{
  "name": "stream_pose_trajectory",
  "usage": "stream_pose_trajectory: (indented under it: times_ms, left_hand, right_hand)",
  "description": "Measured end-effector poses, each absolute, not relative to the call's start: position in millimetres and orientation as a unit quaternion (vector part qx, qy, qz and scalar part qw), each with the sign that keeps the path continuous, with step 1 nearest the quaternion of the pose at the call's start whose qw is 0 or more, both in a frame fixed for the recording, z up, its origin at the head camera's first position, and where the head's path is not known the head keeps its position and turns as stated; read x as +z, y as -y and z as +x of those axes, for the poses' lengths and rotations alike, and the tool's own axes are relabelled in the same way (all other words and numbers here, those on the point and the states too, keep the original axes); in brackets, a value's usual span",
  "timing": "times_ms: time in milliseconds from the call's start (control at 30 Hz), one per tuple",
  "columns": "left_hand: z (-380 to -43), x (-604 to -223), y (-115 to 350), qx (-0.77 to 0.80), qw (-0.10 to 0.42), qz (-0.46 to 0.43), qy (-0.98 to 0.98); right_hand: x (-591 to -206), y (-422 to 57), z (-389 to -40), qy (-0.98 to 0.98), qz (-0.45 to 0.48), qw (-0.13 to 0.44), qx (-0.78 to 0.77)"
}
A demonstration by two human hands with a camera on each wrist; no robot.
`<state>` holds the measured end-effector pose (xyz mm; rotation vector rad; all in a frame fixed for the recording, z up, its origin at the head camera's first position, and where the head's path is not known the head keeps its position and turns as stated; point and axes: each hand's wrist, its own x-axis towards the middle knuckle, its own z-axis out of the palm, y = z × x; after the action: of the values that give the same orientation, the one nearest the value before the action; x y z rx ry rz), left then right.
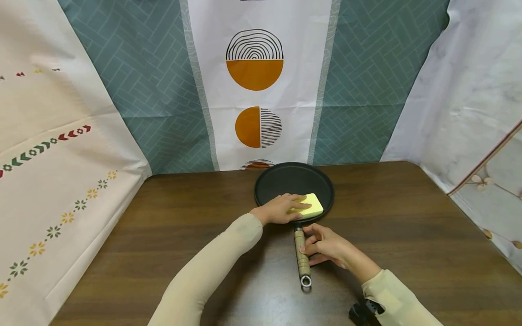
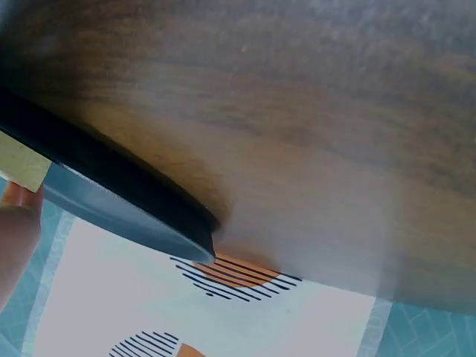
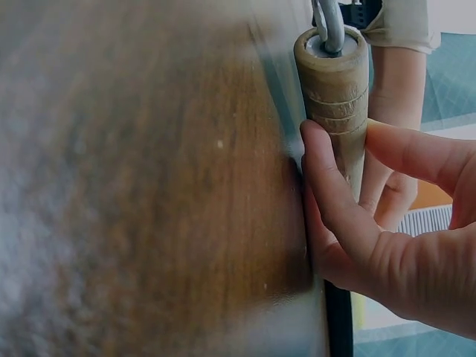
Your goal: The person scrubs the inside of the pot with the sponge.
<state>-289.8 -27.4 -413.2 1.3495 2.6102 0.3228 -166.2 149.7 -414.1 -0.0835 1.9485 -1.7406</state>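
Note:
A black flat round pan (image 1: 285,179) lies on the wooden table, its bamboo-like handle (image 1: 302,262) pointing toward me and ending in a metal ring (image 1: 306,281). My left hand (image 1: 281,209) holds a pale yellow sponge (image 1: 314,206) against the pan's near right surface, fingers across its top and sides. In the left wrist view, the fingertips (image 2: 28,197) meet the sponge (image 2: 22,160) just inside the pan's rim (image 2: 141,190). From the right, my right hand (image 1: 332,246) pinches the handle; the right wrist view shows thumb and fingers on either side of the handle (image 3: 338,97).
The brown table (image 1: 195,203) extends to both sides of the pan. Behind it hangs a teal and white patterned cloth (image 1: 155,90), close to the pan's far rim. Pale cloths hang left and right. A black wrist device (image 1: 364,311) sits at the right sleeve.

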Motion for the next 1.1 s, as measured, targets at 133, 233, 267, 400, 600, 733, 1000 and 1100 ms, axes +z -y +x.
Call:
stream_pose_trajectory:
  times_ms: [133,233,267,400,600,733,1000,1100]
  left_hand:
    - [-294,-412,24,0.099,0.092,0.462,-0.877]
    - [-298,-413,20,0.095,0.086,0.464,-0.877]
    - [-299,-414,18,0.094,0.083,0.464,-0.877]
    - [-304,-418,12,0.088,0.078,0.459,-0.881]
    - [-308,-419,6,0.084,0.073,0.456,-0.883]
    - [-310,-417,3,0.082,0.070,0.457,-0.883]
    - [-314,-417,-1,0.082,0.072,0.445,-0.889]
    - [-316,-419,-4,0.075,0.072,0.441,-0.891]
  right_hand:
    - [-414,-151,-167,-0.720,-0.036,0.262,-0.642]
    - [-413,-151,-167,-0.721,-0.037,0.262,-0.641]
    - [-413,-151,-167,-0.721,-0.037,0.262,-0.640]
    - [-412,-152,-167,-0.723,-0.038,0.262,-0.638]
    - [-412,-151,-166,-0.719,-0.039,0.266,-0.641]
    - [-411,-151,-165,-0.721,-0.040,0.263,-0.640]
    - [-411,-151,-166,-0.721,-0.043,0.267,-0.638]
    - [-412,-150,-166,-0.720,-0.043,0.268,-0.639]
